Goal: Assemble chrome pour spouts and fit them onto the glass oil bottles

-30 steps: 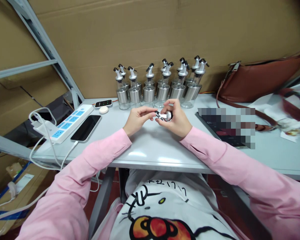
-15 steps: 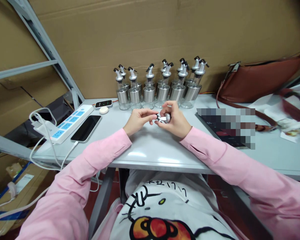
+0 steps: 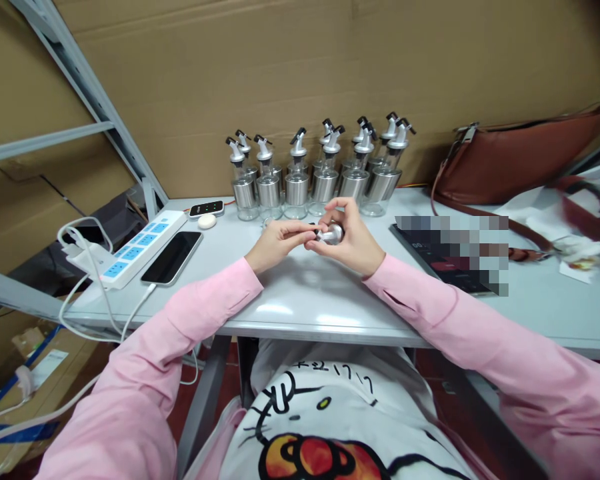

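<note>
A silver pour spout [image 3: 331,234] with a black flip cap is held above the table between my two hands. My right hand [image 3: 353,241] closes its fingers around the round silver base. From the other side, my left hand [image 3: 276,245] pinches at the small dark cap end, which the fingertips mostly hide. Behind my hands stand several glass oil bottles [image 3: 297,189] with steel bands, and silver pour spouts with black caps top them. A clear glass shape [image 3: 267,223] shows just behind my left hand, partly hidden.
To the left lie a white power strip [image 3: 141,245], a phone [image 3: 173,258], a small black device [image 3: 207,209] and a round white object [image 3: 207,221]. On the right are a dark tablet-like screen [image 3: 420,250], partly blurred out, and a brown bag [image 3: 520,167].
The fingers of my right hand have shifted inward over the spout, so its cap end is more covered. My left fingertips stay against it. The bottles have not moved.
</note>
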Motion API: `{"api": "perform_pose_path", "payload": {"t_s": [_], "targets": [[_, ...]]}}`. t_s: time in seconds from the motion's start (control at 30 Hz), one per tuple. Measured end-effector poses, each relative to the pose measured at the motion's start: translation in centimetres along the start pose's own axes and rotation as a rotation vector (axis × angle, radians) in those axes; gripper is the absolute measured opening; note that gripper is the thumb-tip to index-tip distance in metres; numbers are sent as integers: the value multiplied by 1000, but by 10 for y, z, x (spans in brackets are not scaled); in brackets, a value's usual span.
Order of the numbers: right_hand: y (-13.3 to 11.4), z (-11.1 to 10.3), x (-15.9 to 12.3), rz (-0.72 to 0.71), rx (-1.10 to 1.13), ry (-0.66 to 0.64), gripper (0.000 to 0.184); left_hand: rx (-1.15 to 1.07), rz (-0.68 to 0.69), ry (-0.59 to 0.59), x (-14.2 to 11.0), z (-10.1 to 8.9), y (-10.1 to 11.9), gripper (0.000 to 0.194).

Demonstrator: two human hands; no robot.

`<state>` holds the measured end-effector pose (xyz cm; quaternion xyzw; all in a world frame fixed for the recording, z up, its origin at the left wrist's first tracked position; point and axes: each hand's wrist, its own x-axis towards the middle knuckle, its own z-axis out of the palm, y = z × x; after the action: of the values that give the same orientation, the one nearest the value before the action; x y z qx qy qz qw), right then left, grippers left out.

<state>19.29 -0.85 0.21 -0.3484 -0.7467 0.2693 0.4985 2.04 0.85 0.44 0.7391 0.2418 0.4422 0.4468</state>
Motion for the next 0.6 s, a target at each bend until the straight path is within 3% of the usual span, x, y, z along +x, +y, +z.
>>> {"api": "perform_pose_path", "payload": {"t_s": [0.27, 0.43, 0.6], "targets": [[2, 1, 1, 1, 26, -19, 53, -62, -88, 96, -1, 7, 0, 26], [3, -1, 0, -41, -20, 38, 41, -77, -42, 166, 0, 6, 1, 26], [6, -4, 1, -40, -65, 23, 40, -93, -22, 195, 1, 4, 2, 25]]}}
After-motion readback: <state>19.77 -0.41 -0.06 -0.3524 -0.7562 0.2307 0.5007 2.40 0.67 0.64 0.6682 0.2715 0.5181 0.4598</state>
